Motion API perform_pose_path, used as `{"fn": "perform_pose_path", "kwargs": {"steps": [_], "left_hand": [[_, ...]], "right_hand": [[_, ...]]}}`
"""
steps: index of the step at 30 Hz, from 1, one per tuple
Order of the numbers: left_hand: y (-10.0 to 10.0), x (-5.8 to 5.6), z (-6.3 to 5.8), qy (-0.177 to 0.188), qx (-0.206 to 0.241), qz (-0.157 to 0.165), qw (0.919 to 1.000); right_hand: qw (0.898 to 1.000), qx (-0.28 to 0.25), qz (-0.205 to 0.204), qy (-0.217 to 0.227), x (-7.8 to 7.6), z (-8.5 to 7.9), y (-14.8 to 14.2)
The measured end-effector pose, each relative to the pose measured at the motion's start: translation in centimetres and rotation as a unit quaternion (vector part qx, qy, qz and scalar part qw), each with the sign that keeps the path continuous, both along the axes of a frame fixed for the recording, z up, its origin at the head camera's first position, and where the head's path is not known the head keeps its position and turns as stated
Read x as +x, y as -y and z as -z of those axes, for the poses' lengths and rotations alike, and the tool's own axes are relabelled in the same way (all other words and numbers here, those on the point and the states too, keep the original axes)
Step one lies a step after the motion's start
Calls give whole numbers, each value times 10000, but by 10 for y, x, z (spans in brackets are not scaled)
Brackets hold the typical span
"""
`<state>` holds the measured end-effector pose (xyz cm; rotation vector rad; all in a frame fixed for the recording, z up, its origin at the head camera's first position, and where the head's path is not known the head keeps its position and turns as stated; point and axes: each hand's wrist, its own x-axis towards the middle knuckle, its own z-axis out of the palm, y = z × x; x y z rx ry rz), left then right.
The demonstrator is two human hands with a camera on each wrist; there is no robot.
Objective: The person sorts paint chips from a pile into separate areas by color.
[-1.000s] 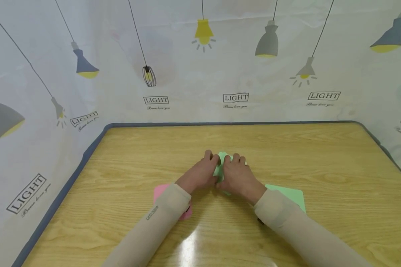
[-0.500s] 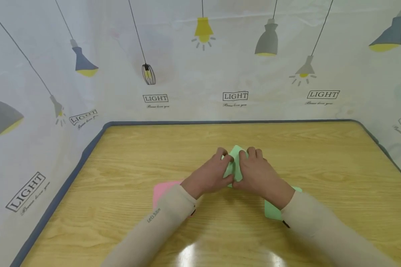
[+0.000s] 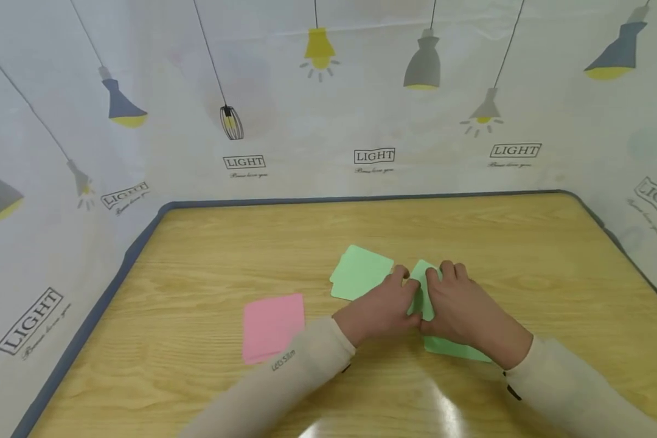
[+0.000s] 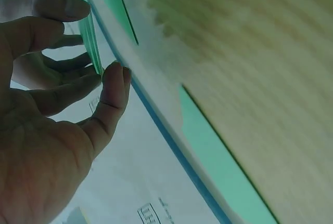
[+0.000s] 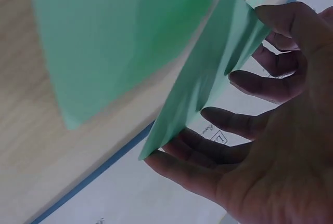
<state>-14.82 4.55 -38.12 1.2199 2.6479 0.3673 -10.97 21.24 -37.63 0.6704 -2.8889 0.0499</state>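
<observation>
Both hands hold a thin stack of green cards (image 3: 425, 307) by its edges, tilted up on edge between them. My left hand (image 3: 385, 307) grips one side with its fingertips and thumb; in the left wrist view several card layers (image 4: 92, 42) show edge-on. On the other side, my right hand (image 3: 465, 307) has curled fingers along one long edge and the thumb at a corner, as the right wrist view shows on the card's broad face (image 5: 208, 73). Below the hands lies another green card pile (image 3: 457, 349), partly hidden by the right hand.
A second group of green cards (image 3: 361, 272), slightly fanned, lies left of the held stack. Farther left is a pink card pile (image 3: 274, 325), its corner by the left sleeve. A dark blue edge (image 3: 361, 199) borders the wooden table (image 3: 224, 255) against the printed backdrop (image 3: 285, 91).
Both hands have moved right with the held green cards, to above the right green pile. The green cards in the middle and more of the pink pile are uncovered. The view has shifted slightly.
</observation>
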Motion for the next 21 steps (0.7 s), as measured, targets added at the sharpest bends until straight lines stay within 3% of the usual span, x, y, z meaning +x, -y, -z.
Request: {"fn": "perform_pose_path", "kwargs": {"steps": [7,10,15,21], "left_hand": [[-18,12,4,308,-405,26,9987],[-23,15,6,193,-554,86,9982],[-28,18,6,-304,-976,322,9942],[-28,19,8,-1010,-1416,668,9825]], "right_hand": [[9995,16,-161,259,13,10,-15],[9990,-65,-125,431,16,13,-18],[9975,-250,96,647,20,17,-21],[9958,-334,158,836,20,18,-23]]}}
